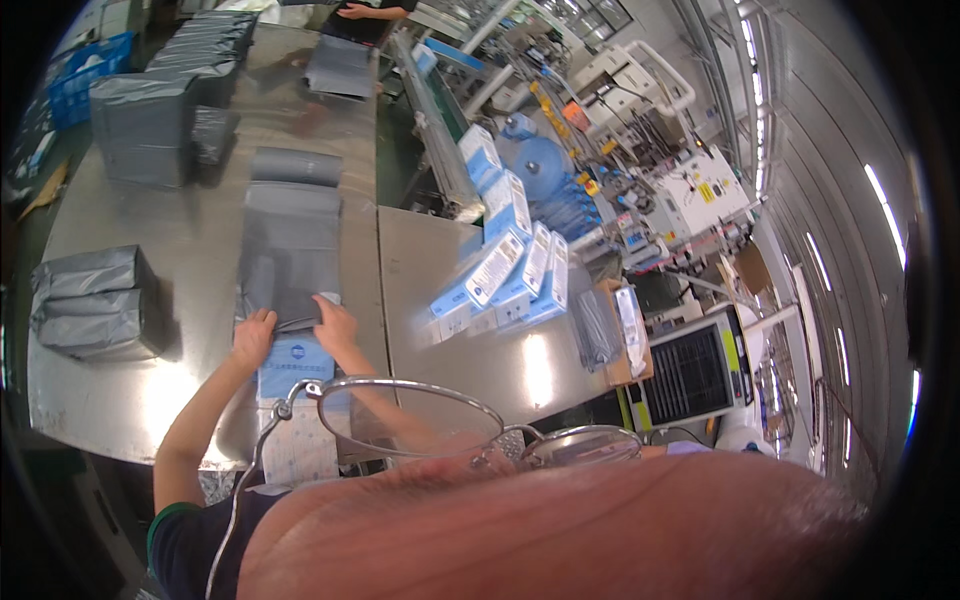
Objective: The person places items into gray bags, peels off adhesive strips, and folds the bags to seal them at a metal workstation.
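Note:
A long grey plastic bag (pixel 290 230) lies flat on the metal table in front of me, its far end rolled or folded over. My left hand (pixel 255 338) grips the left corner of its near edge, fingers closed on the plastic. At the right corner, my right hand (pixel 333 322) holds the same edge, thumb and fingers pinched. Between my wrists lies a blue and white package (pixel 298 366), its far end up against the bag's mouth. How far it reaches inside is hidden by the grey plastic.
A wrapped grey parcel (pixel 95 300) sits at the left, with a row of grey parcels (pixel 145 130) farther back. Blue-white boxes (pixel 510 270) lean together at the right, near a conveyor (pixel 435 130). Another person's hand (pixel 355 12) is at the far end, by grey bags (pixel 340 68).

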